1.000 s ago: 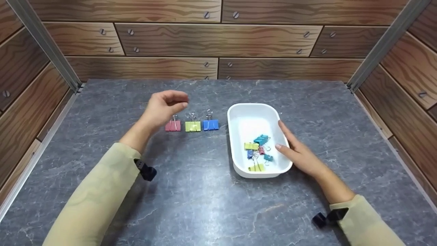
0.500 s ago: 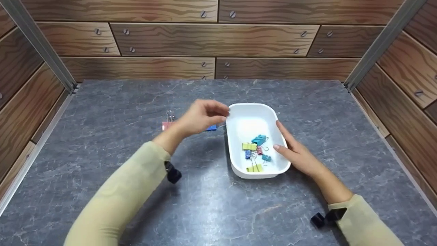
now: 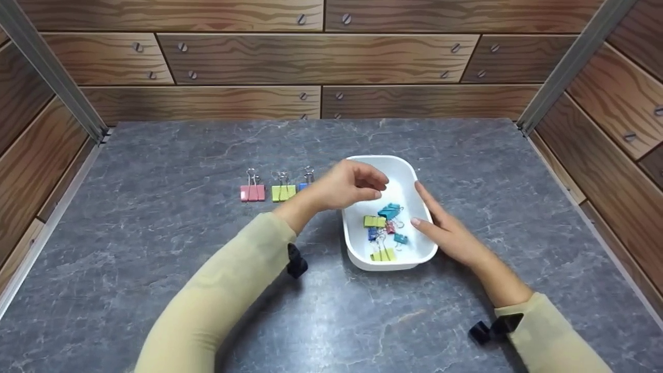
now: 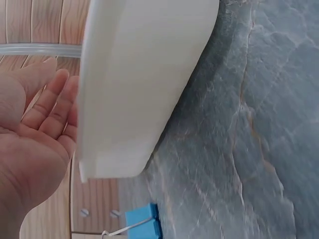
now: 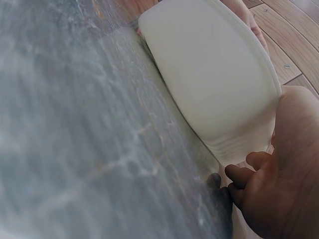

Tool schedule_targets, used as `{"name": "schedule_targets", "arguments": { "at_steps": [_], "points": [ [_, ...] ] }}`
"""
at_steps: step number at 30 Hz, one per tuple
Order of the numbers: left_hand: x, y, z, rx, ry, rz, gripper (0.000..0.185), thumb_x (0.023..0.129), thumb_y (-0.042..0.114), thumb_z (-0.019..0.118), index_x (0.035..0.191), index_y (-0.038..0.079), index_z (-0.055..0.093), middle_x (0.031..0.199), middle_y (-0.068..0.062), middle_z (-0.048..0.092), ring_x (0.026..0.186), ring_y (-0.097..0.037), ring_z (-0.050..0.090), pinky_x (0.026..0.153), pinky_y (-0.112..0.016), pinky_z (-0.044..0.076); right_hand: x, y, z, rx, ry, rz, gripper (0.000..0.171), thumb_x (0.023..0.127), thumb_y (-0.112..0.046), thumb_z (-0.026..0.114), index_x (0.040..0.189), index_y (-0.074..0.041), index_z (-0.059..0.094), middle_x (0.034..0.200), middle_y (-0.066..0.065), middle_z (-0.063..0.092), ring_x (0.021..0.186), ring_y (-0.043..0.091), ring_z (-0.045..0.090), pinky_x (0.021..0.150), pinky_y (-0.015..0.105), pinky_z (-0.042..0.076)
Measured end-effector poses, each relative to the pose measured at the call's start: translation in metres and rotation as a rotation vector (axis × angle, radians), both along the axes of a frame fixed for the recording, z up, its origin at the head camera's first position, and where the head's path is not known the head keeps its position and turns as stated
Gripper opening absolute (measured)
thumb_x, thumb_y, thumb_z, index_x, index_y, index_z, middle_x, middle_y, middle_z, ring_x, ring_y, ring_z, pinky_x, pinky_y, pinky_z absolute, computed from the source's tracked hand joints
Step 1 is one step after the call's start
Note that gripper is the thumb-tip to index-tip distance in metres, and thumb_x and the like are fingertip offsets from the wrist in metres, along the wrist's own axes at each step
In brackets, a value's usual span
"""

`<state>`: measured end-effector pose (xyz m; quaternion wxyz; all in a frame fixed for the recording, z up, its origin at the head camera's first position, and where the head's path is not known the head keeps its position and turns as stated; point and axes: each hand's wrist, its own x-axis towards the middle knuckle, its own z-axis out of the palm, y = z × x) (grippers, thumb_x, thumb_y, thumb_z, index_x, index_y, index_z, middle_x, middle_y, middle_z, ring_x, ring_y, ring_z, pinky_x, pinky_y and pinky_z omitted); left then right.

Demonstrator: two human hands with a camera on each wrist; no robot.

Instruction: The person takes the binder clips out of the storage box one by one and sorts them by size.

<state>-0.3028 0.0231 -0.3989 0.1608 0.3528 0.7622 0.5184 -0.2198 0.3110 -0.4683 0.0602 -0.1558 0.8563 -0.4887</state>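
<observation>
Left hand (image 3: 348, 185) hovers over the white tray (image 3: 408, 170), fingers loosely curled, holding nothing. Right hand (image 3: 446, 229) rests flat against the tray's right wall. Binder clips (image 3: 384, 228) lie piled inside it.

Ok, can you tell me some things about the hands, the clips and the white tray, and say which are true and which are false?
1. The left hand is above the white tray. True.
2. The tray has nothing in it. False: several coloured clips lie inside.
3. The right hand rests against the tray's side. True.
4. The pink clip lies inside the tray. False: it lies on the table, beside the yellow-green clip.
</observation>
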Motion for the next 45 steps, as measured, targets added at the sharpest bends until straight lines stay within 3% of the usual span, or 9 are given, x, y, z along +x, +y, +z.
{"name": "schedule_targets", "arguments": {
  "at_steps": [4,12,25,34,45],
  "points": [
    [-0.003,0.009,-0.005,-0.022,-0.004,-0.036,0.027,0.099,-0.001,0.072,0.126,-0.004,0.073,0.123,-0.023,0.074,0.113,-0.022,0.072,0.097,-0.026,0.056,0.000,-0.001,0.000,-0.012,-0.004,0.001,0.078,0.110,-0.031,0.061,0.171,-0.036,0.014,0.177,0.007,0.014,0.152,0.032,0.032,0.106,0.015,0.041],
    [-0.011,0.026,-0.010,-0.101,0.011,-0.096,0.031,0.099,0.002,0.074,0.129,-0.005,0.071,0.128,-0.020,0.073,0.115,-0.020,0.071,0.098,-0.024,0.054,0.001,-0.002,0.001,-0.021,-0.020,0.000,0.078,0.109,-0.031,0.061,0.171,-0.038,0.014,0.175,0.012,0.020,0.145,0.034,0.043,0.101,0.019,0.047],
    [-0.014,0.043,-0.016,-0.261,0.059,-0.145,0.033,0.098,0.005,0.077,0.131,0.002,0.074,0.127,-0.009,0.076,0.109,-0.013,0.070,0.096,-0.020,0.052,0.001,-0.001,0.002,-0.004,-0.020,-0.004,0.078,0.109,-0.033,0.061,0.171,-0.038,0.013,0.176,0.011,0.018,0.149,0.033,0.038,0.104,0.017,0.044],
    [-0.017,0.049,-0.021,-0.278,0.079,-0.165,0.032,0.095,0.006,0.080,0.127,0.005,0.076,0.121,-0.005,0.078,0.104,-0.010,0.069,0.092,-0.019,0.052,0.001,-0.001,0.001,-0.025,-0.017,0.000,0.078,0.109,-0.029,0.061,0.171,-0.035,0.014,0.175,0.014,0.018,0.147,0.036,0.040,0.101,0.019,0.048],
    [-0.016,0.052,-0.022,-0.309,0.067,-0.175,0.030,0.095,0.004,0.080,0.125,0.005,0.078,0.117,-0.005,0.078,0.102,-0.008,0.068,0.090,-0.019,0.052,0.001,-0.002,0.001,-0.023,-0.011,0.006,0.077,0.110,-0.027,0.060,0.172,-0.032,0.015,0.175,0.013,0.019,0.149,0.034,0.038,0.103,0.017,0.044]
  ]
}}
